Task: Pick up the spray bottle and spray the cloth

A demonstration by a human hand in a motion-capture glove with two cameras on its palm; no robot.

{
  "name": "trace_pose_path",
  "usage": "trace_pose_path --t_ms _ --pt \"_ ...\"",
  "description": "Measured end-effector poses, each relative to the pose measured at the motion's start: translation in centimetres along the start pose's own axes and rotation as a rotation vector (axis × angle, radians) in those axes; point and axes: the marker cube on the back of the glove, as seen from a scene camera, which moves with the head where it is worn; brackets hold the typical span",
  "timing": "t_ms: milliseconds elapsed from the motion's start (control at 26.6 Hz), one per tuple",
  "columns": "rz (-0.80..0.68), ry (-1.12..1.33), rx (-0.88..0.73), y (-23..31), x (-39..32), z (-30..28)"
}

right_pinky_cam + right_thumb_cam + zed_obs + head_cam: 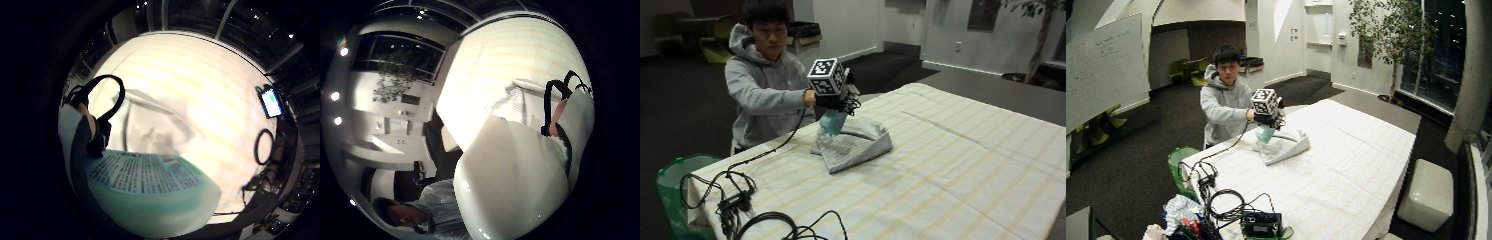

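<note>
A person sits at the table's far side. Their gloved right hand point(838, 101) grips a pale green spray bottle point(832, 121) and holds it in the air, tilted down over a folded striped cloth point(854, 143). The cloth lies on the striped tablecloth point(953, 160) just below the bottle. The bottle's printed label point(145, 175) fills much of the little finger side palm view, with the cloth point(157, 125) beyond it. In the thumb side palm view the bottle's white body point(510, 180) sits close to the palm. The bottle's nozzle is hidden by the hand.
Black cables point(766, 222) and a small black box point(733, 202) lie at the table's near left corner. A green bin point(673, 175) stands beside that corner. More gear point(1259, 222) sits at the table's near end in the wide view.
</note>
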Motion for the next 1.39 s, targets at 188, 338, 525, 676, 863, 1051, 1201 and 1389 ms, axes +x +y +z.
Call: trace_pose_path --t_ms 188,338,525,676,863,1051,1201,1389 --pt "-0.07 -0.204 0.112 -0.2 -3.3 -1.8" --pt "-0.101 -0.358 0.196 -0.7 -5.4 -3.2" --pt "-0.089 -0.579 0.298 -1.3 -7.4 -3.7" --pt "-0.061 -0.734 0.35 -1.6 -8.5 -3.1" --pt "-0.056 -0.85 0.393 -2.2 -10.3 -1.9" --pt "-0.061 -0.92 0.361 -3.3 -12.9 1.0" --pt "-0.054 -0.953 0.333 -4.3 -14.5 3.9" --pt "-0.038 -0.982 0.303 -5.4 -16.0 7.6"
